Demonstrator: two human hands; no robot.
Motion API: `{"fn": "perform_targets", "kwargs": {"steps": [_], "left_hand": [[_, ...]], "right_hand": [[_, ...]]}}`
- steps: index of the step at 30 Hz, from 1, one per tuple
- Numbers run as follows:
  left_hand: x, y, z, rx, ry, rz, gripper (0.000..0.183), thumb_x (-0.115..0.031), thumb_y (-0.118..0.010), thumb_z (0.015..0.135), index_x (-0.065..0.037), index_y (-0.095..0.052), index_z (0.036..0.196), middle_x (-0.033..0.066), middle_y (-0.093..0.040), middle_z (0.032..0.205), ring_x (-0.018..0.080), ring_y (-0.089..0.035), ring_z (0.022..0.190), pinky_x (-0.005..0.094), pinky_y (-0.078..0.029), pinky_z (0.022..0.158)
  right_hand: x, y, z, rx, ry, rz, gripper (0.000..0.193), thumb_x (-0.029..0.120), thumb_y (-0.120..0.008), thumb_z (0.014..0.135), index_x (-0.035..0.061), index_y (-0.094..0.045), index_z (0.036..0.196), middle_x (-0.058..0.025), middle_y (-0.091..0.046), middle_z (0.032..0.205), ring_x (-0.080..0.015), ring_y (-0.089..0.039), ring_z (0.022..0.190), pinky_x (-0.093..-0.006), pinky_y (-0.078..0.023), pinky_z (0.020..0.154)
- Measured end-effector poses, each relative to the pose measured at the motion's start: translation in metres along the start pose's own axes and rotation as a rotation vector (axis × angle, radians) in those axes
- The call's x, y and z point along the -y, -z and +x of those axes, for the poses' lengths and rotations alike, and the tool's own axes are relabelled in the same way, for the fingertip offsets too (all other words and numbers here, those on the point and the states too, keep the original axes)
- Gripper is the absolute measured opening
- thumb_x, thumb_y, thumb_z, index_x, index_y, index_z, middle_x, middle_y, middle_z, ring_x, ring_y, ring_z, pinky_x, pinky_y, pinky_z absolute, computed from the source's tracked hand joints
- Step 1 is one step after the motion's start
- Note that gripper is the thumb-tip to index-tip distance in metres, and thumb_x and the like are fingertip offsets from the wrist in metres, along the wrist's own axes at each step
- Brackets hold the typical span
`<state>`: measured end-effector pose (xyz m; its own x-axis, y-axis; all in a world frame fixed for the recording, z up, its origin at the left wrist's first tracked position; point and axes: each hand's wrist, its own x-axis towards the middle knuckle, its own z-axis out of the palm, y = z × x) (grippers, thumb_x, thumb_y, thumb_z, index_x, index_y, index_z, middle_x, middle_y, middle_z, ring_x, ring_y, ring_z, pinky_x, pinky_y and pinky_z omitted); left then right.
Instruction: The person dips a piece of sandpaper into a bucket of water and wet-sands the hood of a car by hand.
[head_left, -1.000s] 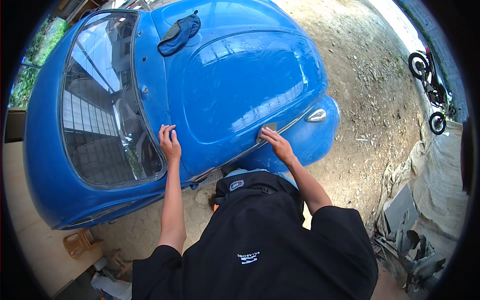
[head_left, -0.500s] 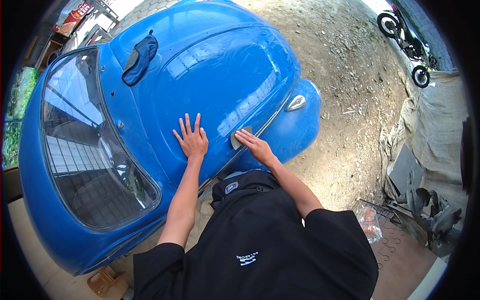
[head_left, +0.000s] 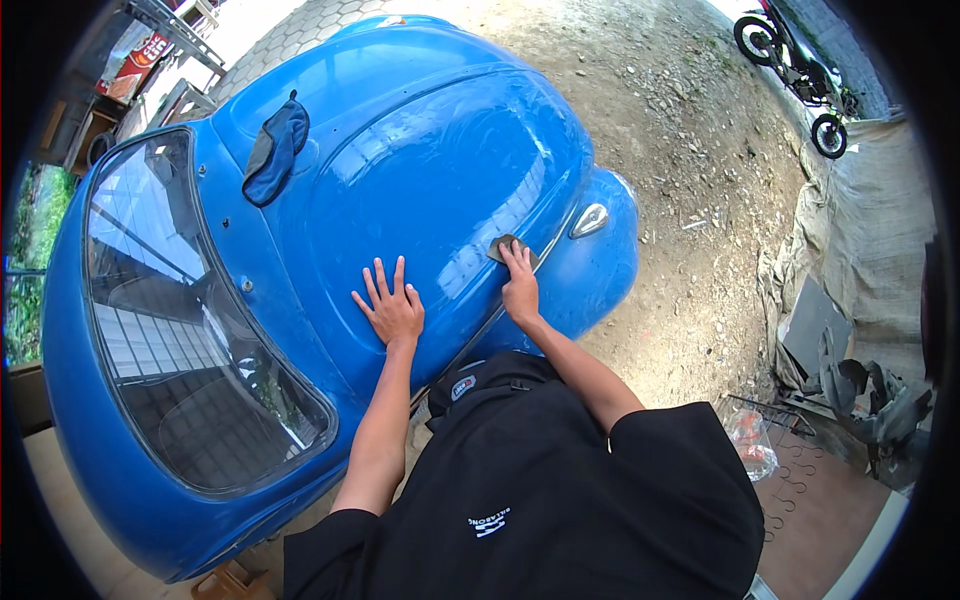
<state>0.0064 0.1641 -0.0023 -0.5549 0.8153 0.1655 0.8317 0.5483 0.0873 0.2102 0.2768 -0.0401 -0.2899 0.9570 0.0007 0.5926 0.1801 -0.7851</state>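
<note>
"Which hand is nearer the pad (head_left: 497,249)?"

"The right hand (head_left: 519,292), easily. The pad sits right under its fingertips, straight out from the wrist and a touch to the left."

"Gripped?"

"The fingers lie over the top of it. Whether the thumb pinches an edge, I can't tell from here."

"And the left hand (head_left: 394,312)?"

"Open, palm down, fingers spread on the blue bonnet (head_left: 420,205), holding nothing. From there the pad lies off to the right and a little farther out, well apart."

"So where on the bonnet is it?"

"Near the side edge, just beside the bright trim strip (head_left: 561,231), on the bonnet side of it. The headlight (head_left: 590,220) is beyond, over on the fender (head_left: 600,270)."

"Which way does its long side run?"

"Can't say; the fingers cover part of it. What shows is flat, straight-edged and dull grey-brown, drab against that glossy paint. The dark cloth (head_left: 278,150) lies on the far side of the bonnet, away from both hands."
</note>
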Motion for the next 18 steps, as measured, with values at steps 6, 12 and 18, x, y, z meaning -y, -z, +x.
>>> {"fn": "perform_targets", "kwargs": {"steps": [6, 12, 18], "left_hand": [[-0.011, -0.001, 0.004, 0.003, -0.041, 0.005, 0.055, -0.030, -0.044, 0.097, -0.037, -0.037, 0.151, 0.0048, -0.026, 0.162, 0.0307, -0.020, 0.150, 0.0634, -0.008, 0.119], [-0.005, 0.000, 0.005, 0.000, -0.034, 0.032, 0.056, -0.030, -0.045, 0.097, -0.036, -0.036, 0.152, 0.0047, -0.025, 0.162, 0.0310, -0.020, 0.150, 0.0631, -0.009, 0.119], [-0.015, 0.000, 0.004, 0.019, -0.047, 0.027, 0.057, -0.030, -0.046, 0.096, -0.036, -0.036, 0.152, 0.0053, -0.025, 0.162, 0.0314, -0.020, 0.150, 0.0629, -0.010, 0.118]], "right_hand": [[-0.024, 0.017, 0.048, -0.242, -0.303, 0.070, 0.074, -0.017, -0.042, 0.071, 0.0097, -0.055, 0.139, -0.0191, -0.043, 0.150, -0.0360, -0.039, 0.140, -0.0366, -0.033, 0.116], [-0.003, -0.007, -0.010, -0.088, -0.155, 0.051, 0.075, -0.019, -0.045, 0.070, 0.0121, -0.056, 0.138, -0.0171, -0.045, 0.149, -0.0364, -0.039, 0.140, -0.0379, -0.034, 0.115], [-0.053, 0.024, 0.059, -0.258, -0.293, 0.093, 0.074, -0.017, -0.044, 0.070, 0.0152, -0.057, 0.135, -0.0142, -0.047, 0.148, -0.0353, -0.044, 0.137, -0.0379, -0.040, 0.111]]}}
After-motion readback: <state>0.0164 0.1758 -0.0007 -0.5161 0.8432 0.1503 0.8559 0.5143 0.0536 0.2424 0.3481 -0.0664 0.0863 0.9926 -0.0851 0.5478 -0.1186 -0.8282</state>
